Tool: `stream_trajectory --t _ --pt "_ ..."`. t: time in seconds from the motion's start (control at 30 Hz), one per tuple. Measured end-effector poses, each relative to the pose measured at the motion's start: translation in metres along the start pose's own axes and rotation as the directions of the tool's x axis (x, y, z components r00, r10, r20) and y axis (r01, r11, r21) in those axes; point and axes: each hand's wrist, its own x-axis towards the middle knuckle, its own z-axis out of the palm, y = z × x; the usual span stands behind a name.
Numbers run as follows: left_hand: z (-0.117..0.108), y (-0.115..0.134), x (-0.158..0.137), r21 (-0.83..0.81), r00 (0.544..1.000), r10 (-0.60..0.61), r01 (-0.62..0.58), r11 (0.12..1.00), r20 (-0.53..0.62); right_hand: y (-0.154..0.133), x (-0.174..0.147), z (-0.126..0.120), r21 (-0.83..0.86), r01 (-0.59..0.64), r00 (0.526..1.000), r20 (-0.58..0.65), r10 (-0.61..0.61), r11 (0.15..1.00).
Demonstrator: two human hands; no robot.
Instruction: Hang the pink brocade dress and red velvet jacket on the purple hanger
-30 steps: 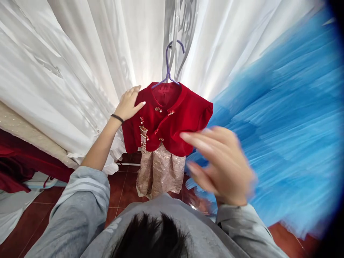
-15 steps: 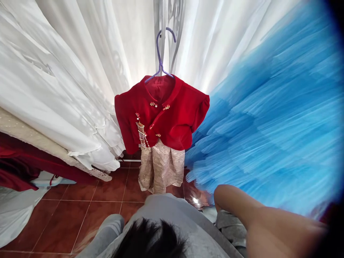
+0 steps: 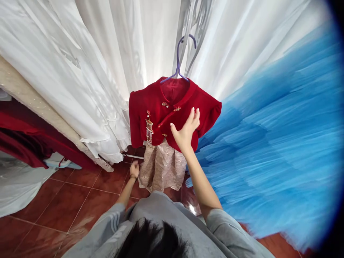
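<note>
A dark red short-sleeved jacket (image 3: pixel 153 96) with a stand collar hangs on a purple hanger (image 3: pixel 178 57). It carries gold fastenings and a beaded tassel brooch (image 3: pixel 149 129). Below its hem shows a pale champagne textured skirt (image 3: pixel 163 168). My right hand (image 3: pixel 186 130) is raised before the jacket's right half, thumb and fingers spread, holding nothing; whether the fingertips touch the cloth I cannot tell. Low beside the skirt's left edge is my left hand (image 3: pixel 134 169), its fingers curled in. What they hold, if anything, is too small to make out.
White gowns (image 3: pixel 88 71) hang along the left and behind. A full blue tulle dress (image 3: pixel 274 143) fills the right side. Dark red garments (image 3: pixel 32 132) hang at the far left beside a beaded cream one (image 3: pixel 53 118). The floor is reddish-brown tile (image 3: pixel 77 200).
Both hands have come into view: the right up in front of the jacket, the left down beside the skirt. The view has shifted, so the jacket sits further right.
</note>
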Motion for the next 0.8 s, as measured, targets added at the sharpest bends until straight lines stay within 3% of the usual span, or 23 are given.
stream_trajectory --t 0.1,0.13,0.2,0.3,0.4,0.53,0.67,0.73,0.8 --pt "0.037 0.035 0.052 0.035 0.98 0.079 -0.074 0.997 -0.181 -0.027 0.006 0.025 -0.064 -0.141 0.988 0.058 0.144 0.988" --pt "0.051 0.054 0.072 0.064 0.965 0.152 -0.141 0.988 -0.215 -0.034 0.01 0.031 -0.087 -0.171 0.982 0.067 0.177 0.981" --pt "0.075 0.092 0.106 0.297 0.905 0.374 -0.307 0.904 -0.201 -0.036 0.018 0.039 -0.142 -0.218 0.971 0.066 0.229 0.965" --pt "0.087 0.134 0.138 0.528 0.909 0.379 -0.24 0.814 -0.172 -0.014 0.036 0.034 -0.256 -0.299 0.952 -0.013 0.306 0.919" --pt "0.058 0.143 0.157 0.59 0.915 0.353 -0.179 0.788 -0.194 0.018 0.056 0.01 -0.374 -0.299 0.954 -0.088 0.287 0.878" --pt "-0.016 0.134 0.188 0.559 0.849 0.488 -0.309 0.769 -0.203 0.05 0.082 -0.02 -0.372 -0.141 0.99 -0.048 0.132 0.917" --pt "-0.083 0.147 0.222 0.375 0.77 0.598 -0.498 0.782 -0.223 0.082 0.112 -0.038 -0.03 -0.083 0.987 -0.14 0.078 0.996" --pt "-0.104 0.165 0.238 0.259 0.746 0.589 -0.53 0.807 -0.31 0.1 0.13 -0.048 0.202 -0.121 0.979 -0.135 0.15 0.972" --pt "-0.112 0.186 0.254 0.14 0.772 0.529 -0.516 0.845 -0.351 0.115 0.146 -0.059 0.387 -0.219 0.97 -0.009 0.241 0.895"
